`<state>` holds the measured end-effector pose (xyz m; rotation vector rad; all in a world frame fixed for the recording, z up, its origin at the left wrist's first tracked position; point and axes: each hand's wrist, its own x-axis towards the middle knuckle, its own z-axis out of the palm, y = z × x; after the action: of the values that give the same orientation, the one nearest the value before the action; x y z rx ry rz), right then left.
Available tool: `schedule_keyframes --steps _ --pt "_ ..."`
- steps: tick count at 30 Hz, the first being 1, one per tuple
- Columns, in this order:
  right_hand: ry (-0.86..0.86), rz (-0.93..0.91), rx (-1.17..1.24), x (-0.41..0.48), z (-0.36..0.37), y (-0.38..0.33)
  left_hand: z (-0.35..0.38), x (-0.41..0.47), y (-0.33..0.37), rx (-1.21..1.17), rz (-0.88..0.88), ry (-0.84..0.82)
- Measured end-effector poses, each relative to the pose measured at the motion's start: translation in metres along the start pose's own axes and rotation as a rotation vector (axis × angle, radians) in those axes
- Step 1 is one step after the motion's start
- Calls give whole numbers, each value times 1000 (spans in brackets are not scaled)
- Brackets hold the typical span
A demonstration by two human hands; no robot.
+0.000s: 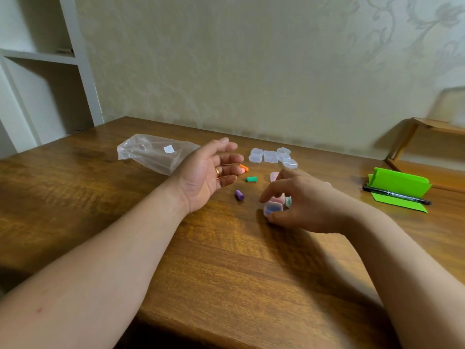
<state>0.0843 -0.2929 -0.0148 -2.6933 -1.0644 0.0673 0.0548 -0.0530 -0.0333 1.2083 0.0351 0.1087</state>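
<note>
Wood table (75, 197) by papered wall (251, 71) — left hand (206, 172) slack, right hand (302, 202) pinching a clear box (273, 207).

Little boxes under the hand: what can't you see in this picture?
All from the head view:
- The right hand covers most of the filled boxes, so their number is hidden.
- The little box it pinches shows something purple, too blurred to tell what it is.
- Fingers of the left hand hide part of the orange piece.
- Writing on the marker and on the label of the bag is too small to read.
</note>
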Motion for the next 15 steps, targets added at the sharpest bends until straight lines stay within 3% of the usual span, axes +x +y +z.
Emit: schedule_keyframes --steps 6,10,15 --pt "26 31 86 0 1 2 1 2 -1 6 -4 11" --pt "236 126 179 11 4 2 0 8 -1 -44 35 70" --pt "385 247 59 57 -6 3 7 16 1 -98 132 157"
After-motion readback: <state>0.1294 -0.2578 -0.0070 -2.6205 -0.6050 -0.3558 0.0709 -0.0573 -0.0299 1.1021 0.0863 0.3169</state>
